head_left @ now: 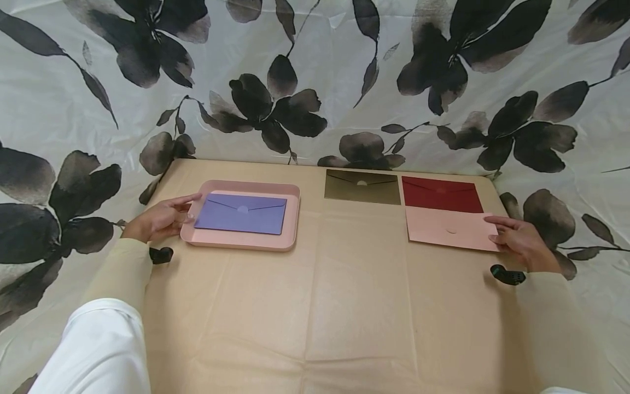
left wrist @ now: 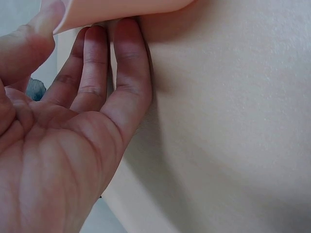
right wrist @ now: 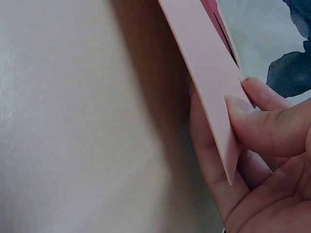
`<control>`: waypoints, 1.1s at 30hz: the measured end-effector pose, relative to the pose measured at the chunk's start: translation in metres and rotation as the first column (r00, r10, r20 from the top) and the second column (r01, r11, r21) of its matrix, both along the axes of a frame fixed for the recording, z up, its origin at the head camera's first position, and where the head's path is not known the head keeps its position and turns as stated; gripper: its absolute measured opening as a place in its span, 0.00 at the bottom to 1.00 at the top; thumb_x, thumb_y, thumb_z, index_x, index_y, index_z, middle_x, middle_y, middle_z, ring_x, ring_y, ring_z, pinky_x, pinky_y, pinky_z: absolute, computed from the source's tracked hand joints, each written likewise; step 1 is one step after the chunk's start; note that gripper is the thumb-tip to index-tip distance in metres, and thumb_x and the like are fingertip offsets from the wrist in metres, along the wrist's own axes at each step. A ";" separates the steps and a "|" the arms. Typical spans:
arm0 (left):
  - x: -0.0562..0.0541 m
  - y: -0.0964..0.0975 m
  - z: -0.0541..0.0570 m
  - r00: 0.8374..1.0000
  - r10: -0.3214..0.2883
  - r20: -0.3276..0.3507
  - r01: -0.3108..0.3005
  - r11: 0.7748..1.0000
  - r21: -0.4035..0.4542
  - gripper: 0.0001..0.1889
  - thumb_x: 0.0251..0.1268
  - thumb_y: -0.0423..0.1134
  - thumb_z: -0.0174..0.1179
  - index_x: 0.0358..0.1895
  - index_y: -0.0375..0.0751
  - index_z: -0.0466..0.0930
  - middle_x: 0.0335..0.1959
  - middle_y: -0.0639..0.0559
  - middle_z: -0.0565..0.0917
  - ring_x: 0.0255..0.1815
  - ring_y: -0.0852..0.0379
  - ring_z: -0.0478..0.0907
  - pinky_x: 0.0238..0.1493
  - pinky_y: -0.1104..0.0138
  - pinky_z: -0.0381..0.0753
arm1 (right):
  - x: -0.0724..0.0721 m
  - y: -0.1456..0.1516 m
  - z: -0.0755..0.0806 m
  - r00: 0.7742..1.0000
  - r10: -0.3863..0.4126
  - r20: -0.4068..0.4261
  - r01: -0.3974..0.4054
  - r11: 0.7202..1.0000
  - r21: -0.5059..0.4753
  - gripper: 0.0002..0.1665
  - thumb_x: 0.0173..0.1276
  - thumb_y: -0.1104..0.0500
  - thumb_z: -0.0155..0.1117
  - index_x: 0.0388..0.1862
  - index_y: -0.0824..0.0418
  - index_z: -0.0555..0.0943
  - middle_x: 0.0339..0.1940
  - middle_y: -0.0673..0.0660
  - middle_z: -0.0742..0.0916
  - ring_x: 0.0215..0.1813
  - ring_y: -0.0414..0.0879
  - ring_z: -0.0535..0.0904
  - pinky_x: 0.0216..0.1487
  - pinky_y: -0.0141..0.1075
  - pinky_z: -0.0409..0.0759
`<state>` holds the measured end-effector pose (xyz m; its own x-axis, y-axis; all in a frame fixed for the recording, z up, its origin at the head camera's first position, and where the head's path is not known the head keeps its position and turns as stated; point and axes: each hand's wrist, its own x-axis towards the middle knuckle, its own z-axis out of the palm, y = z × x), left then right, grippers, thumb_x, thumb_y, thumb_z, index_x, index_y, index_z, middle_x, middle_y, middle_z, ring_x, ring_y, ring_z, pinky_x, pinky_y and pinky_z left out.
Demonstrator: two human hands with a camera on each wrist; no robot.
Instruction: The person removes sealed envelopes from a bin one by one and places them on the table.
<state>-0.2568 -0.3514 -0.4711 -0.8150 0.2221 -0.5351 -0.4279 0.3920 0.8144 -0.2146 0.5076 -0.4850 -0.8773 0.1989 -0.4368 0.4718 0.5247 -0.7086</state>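
In the head view my left hand [head_left: 162, 218] is at the left end of a pink tray [head_left: 236, 242]. The left wrist view shows the thumb on the tray's rim [left wrist: 121, 10] and the fingers under its edge. A blue-purple envelope [head_left: 241, 221] lies in the tray, flap side up. On the right, my right hand [head_left: 524, 241] pinches the right end of a light pink envelope [head_left: 450, 230], thumb on top and fingers beneath, as the right wrist view shows. That envelope looks lifted off the table, its far edge against a dark red envelope [head_left: 443, 192].
An olive green envelope [head_left: 362, 187] lies at the table's back edge, left of the red one. The table [head_left: 315, 306] has a tan, creased cover. White cloth with dark flowers [head_left: 275, 115] hangs or lies behind and around it.
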 end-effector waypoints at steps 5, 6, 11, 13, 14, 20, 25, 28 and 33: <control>-0.001 0.001 -0.001 1.000 -0.005 -0.002 0.005 1.000 -0.011 0.42 0.77 0.32 0.56 0.86 0.58 0.43 0.88 0.38 0.41 0.52 0.70 0.79 0.53 0.71 0.85 | 0.001 0.001 -0.003 1.000 0.025 -0.008 -0.025 1.000 0.013 0.37 0.77 0.65 0.53 0.83 0.61 0.60 0.65 0.66 0.75 0.40 0.37 0.78 0.42 0.31 0.82; -0.001 0.001 -0.002 1.000 -0.007 -0.004 0.007 1.000 -0.016 0.42 0.77 0.33 0.56 0.86 0.58 0.44 0.88 0.37 0.41 0.52 0.70 0.79 0.53 0.71 0.84 | 0.001 0.001 -0.004 1.000 0.027 -0.007 -0.027 0.999 0.022 0.37 0.77 0.65 0.53 0.83 0.62 0.60 0.68 0.68 0.74 0.40 0.37 0.78 0.42 0.30 0.83; 0.000 0.000 -0.003 1.000 -0.013 -0.010 0.012 1.000 -0.021 0.43 0.77 0.32 0.56 0.86 0.58 0.43 0.87 0.36 0.42 0.53 0.70 0.78 0.53 0.72 0.84 | -0.001 -0.002 -0.005 0.999 0.033 -0.016 -0.032 0.997 0.070 0.37 0.76 0.66 0.51 0.83 0.62 0.60 0.70 0.74 0.71 0.39 0.39 0.78 0.41 0.31 0.83; 0.001 -0.001 -0.004 1.000 -0.015 -0.010 0.015 1.000 -0.027 0.43 0.77 0.32 0.55 0.86 0.58 0.42 0.87 0.35 0.42 0.53 0.70 0.77 0.54 0.72 0.84 | -0.004 -0.004 -0.006 0.999 0.030 -0.024 -0.028 0.997 0.077 0.37 0.76 0.66 0.51 0.83 0.62 0.60 0.71 0.74 0.70 0.39 0.40 0.79 0.41 0.31 0.84; 0.001 -0.002 -0.004 1.000 -0.016 -0.011 0.015 0.999 -0.032 0.43 0.76 0.32 0.56 0.86 0.58 0.42 0.87 0.35 0.42 0.53 0.70 0.77 0.54 0.72 0.84 | -0.005 -0.004 -0.006 0.999 0.032 -0.027 -0.030 0.996 0.084 0.37 0.76 0.66 0.50 0.83 0.62 0.60 0.70 0.74 0.71 0.40 0.41 0.79 0.41 0.31 0.84; -0.001 -0.001 -0.004 1.000 -0.014 -0.008 0.014 0.999 -0.037 0.42 0.77 0.33 0.55 0.86 0.60 0.43 0.88 0.36 0.41 0.56 0.67 0.76 0.54 0.73 0.84 | -0.008 -0.005 -0.006 1.000 0.018 -0.009 -0.017 0.997 0.081 0.38 0.74 0.67 0.51 0.83 0.62 0.60 0.76 0.74 0.69 0.41 0.42 0.79 0.41 0.31 0.84; -0.002 0.001 -0.003 1.000 -0.012 -0.011 0.012 1.000 -0.024 0.43 0.77 0.32 0.56 0.86 0.59 0.43 0.87 0.36 0.41 0.54 0.68 0.77 0.54 0.72 0.84 | -0.009 -0.003 -0.005 0.999 0.042 -0.004 -0.042 0.994 0.099 0.39 0.73 0.67 0.50 0.83 0.62 0.59 0.76 0.75 0.68 0.43 0.44 0.78 0.40 0.32 0.83; -0.002 0.001 -0.002 1.000 -0.004 -0.011 0.003 1.000 -0.023 0.43 0.77 0.31 0.56 0.86 0.59 0.42 0.87 0.35 0.41 0.53 0.68 0.78 0.53 0.71 0.84 | -0.010 -0.004 -0.005 0.997 0.071 -0.022 -0.068 0.992 0.108 0.39 0.73 0.67 0.51 0.83 0.63 0.60 0.73 0.74 0.70 0.42 0.45 0.78 0.40 0.33 0.83; -0.002 0.000 -0.002 1.000 0.003 -0.003 -0.003 1.000 -0.024 0.43 0.77 0.31 0.55 0.86 0.60 0.42 0.87 0.35 0.41 0.53 0.67 0.78 0.54 0.70 0.85 | -0.013 -0.005 -0.009 0.997 0.076 -0.025 -0.072 0.989 0.129 0.38 0.73 0.67 0.53 0.82 0.65 0.61 0.70 0.75 0.71 0.49 0.54 0.76 0.39 0.32 0.82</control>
<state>-0.2592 -0.3517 -0.4736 -0.8172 0.2073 -0.5378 -0.4266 0.4099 0.8062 -0.2278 0.5028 -0.4937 -0.9037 0.1854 -0.3858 0.4082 0.6446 -0.6464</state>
